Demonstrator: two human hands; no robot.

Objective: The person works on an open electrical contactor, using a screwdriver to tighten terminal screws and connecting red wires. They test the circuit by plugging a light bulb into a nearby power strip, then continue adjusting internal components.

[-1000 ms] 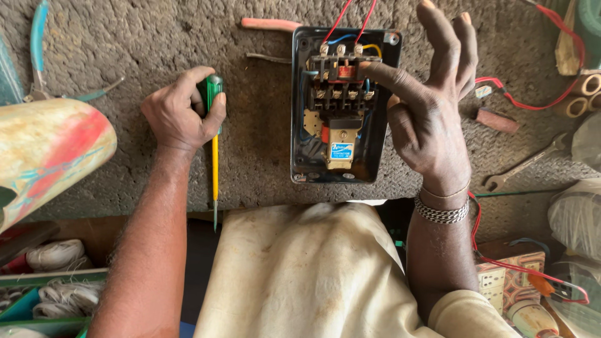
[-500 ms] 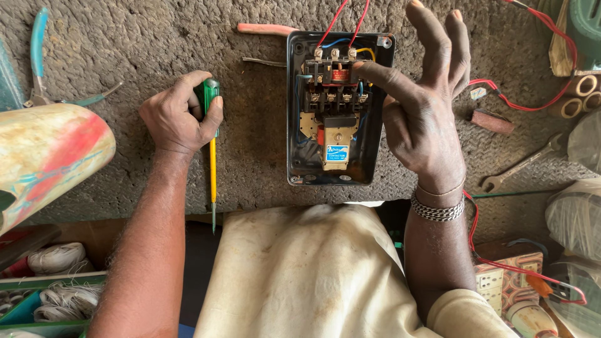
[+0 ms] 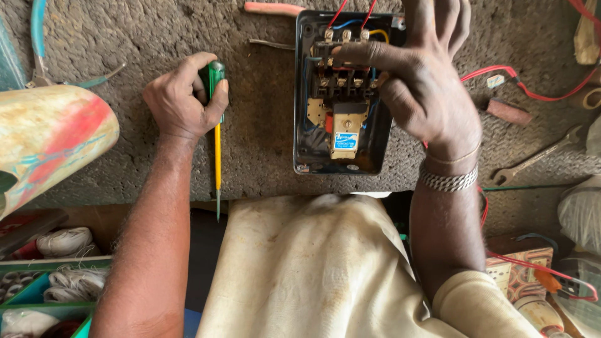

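On rough grey matting, the left hand [image 3: 181,100] fists a green-handled, yellow-shafted screwdriver [image 3: 216,125], tip toward six o'clock; the right hand [image 3: 426,87], fingers spread, presses the black rectangular starter box's [image 3: 307,144] terminals.

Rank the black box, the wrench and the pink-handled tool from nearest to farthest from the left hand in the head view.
From the left hand, which holds the screwdriver:
1. Pink-handled tool, up and to the right, at the top edge.
2. Black box, to the right, mid-bench, only slightly farther.
3. Wrench, far right, past the right hand.
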